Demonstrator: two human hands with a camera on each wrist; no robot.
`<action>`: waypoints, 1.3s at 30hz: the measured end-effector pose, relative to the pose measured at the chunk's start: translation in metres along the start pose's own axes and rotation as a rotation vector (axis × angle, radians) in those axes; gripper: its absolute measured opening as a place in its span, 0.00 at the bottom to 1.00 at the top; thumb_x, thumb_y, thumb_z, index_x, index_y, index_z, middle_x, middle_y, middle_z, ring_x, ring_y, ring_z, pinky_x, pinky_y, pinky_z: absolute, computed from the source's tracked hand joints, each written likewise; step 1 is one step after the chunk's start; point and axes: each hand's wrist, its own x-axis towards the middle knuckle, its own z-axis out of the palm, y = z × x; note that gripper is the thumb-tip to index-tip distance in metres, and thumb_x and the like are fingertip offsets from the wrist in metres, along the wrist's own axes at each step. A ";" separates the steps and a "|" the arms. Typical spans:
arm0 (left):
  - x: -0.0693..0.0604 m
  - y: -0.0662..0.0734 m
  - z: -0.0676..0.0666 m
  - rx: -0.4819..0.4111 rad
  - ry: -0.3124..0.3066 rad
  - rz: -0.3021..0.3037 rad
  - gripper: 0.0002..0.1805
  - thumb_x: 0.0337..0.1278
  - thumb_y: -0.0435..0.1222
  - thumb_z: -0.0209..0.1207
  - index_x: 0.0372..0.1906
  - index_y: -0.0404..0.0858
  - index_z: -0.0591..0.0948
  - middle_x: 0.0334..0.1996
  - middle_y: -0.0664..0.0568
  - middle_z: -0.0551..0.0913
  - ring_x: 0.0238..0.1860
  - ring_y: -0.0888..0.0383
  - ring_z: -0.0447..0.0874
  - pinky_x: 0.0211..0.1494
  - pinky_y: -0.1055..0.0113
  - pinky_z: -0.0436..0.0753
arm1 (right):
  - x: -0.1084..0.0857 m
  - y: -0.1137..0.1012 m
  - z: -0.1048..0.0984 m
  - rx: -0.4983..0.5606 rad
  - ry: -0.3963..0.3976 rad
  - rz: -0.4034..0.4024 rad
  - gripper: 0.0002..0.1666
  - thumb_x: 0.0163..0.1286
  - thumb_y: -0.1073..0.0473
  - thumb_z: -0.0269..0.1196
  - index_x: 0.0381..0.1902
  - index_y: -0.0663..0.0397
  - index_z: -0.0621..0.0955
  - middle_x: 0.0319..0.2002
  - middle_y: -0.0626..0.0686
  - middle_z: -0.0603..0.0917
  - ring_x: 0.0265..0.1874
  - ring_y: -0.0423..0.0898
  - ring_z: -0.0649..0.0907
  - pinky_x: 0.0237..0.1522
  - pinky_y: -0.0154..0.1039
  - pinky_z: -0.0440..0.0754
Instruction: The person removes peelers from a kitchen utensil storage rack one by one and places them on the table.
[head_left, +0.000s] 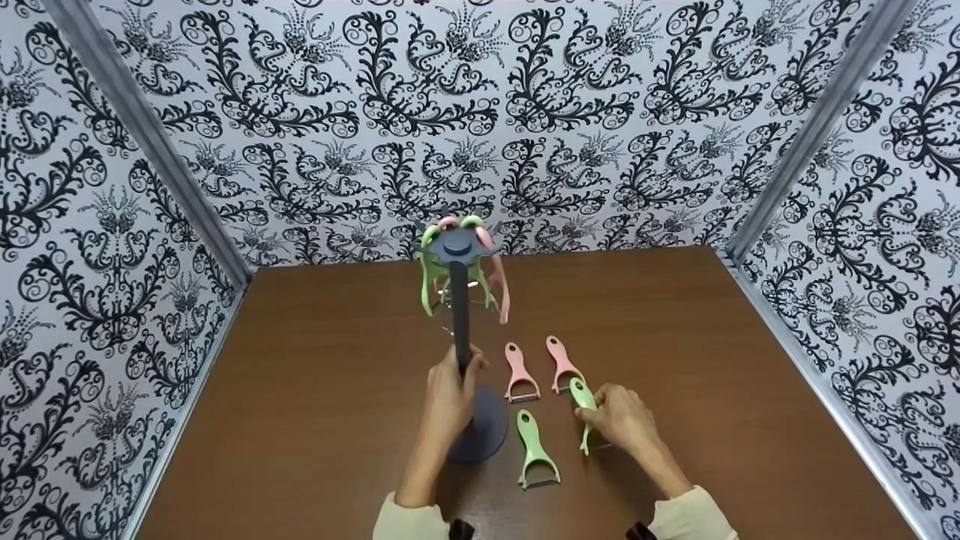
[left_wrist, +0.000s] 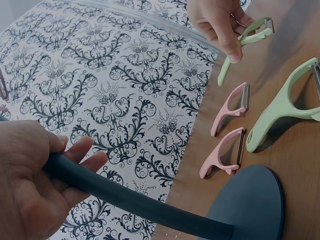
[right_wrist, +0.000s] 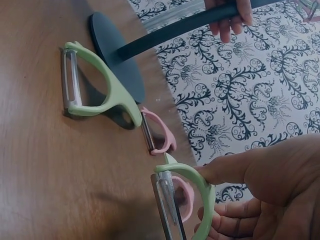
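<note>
My left hand (head_left: 450, 386) holds the upright post (head_left: 459, 315) of a dark grey stand, its fingers curled round it in the left wrist view. My right hand (head_left: 626, 416) pinches a green Y-shaped peeler (left_wrist: 256, 36) between thumb and fingers, raised off the table. In the right wrist view this green peeler's blade (right_wrist: 167, 205) points away from the palm. Another green peeler (head_left: 530, 435) lies on the table beside the stand's round base (head_left: 491, 424). Two pink peelers (head_left: 516, 361) lie farther back. Green and pink peelers (head_left: 502, 281) hang from hooks at the stand's top (head_left: 457, 244).
The brown wooden table (head_left: 322, 360) carries everything. Patterned black-and-white panels (head_left: 450, 112) enclose it at the back and both sides, with grey metal strips (head_left: 780, 142) at the corners and along the side edges.
</note>
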 end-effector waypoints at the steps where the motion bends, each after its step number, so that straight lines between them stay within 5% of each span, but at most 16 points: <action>1: 0.000 0.000 0.000 -0.001 0.001 0.002 0.04 0.74 0.31 0.58 0.39 0.36 0.81 0.31 0.47 0.88 0.27 0.58 0.78 0.32 0.64 0.74 | 0.000 0.001 0.001 -0.003 -0.001 0.000 0.15 0.60 0.53 0.76 0.31 0.56 0.82 0.23 0.47 0.78 0.25 0.47 0.77 0.27 0.45 0.71; 9: 0.000 -0.001 0.001 -0.015 0.000 -0.003 0.04 0.74 0.31 0.59 0.39 0.36 0.81 0.32 0.46 0.88 0.29 0.55 0.82 0.33 0.64 0.75 | 0.001 0.006 0.010 -0.021 -0.023 -0.002 0.15 0.60 0.54 0.76 0.31 0.56 0.82 0.23 0.48 0.78 0.24 0.48 0.77 0.26 0.45 0.72; 16: 0.000 -0.001 0.001 -0.016 -0.013 0.013 0.04 0.75 0.33 0.57 0.41 0.37 0.80 0.32 0.51 0.88 0.28 0.56 0.81 0.33 0.65 0.75 | 0.002 0.007 0.019 -0.026 -0.032 0.017 0.19 0.59 0.53 0.77 0.19 0.50 0.77 0.18 0.45 0.74 0.20 0.45 0.75 0.24 0.43 0.67; 28: 0.001 0.000 0.001 -0.013 -0.014 -0.001 0.03 0.74 0.31 0.58 0.41 0.37 0.80 0.32 0.51 0.88 0.32 0.55 0.86 0.34 0.62 0.79 | 0.002 0.011 0.026 -0.047 -0.037 0.020 0.25 0.59 0.53 0.77 0.16 0.49 0.72 0.16 0.44 0.67 0.19 0.43 0.70 0.24 0.42 0.63; 39: 0.000 -0.002 0.002 -0.011 0.011 0.018 0.05 0.75 0.33 0.58 0.39 0.37 0.81 0.31 0.50 0.88 0.32 0.52 0.87 0.35 0.59 0.81 | 0.000 0.011 0.025 -0.073 -0.029 0.025 0.23 0.58 0.53 0.77 0.16 0.49 0.73 0.16 0.45 0.71 0.19 0.45 0.73 0.23 0.43 0.65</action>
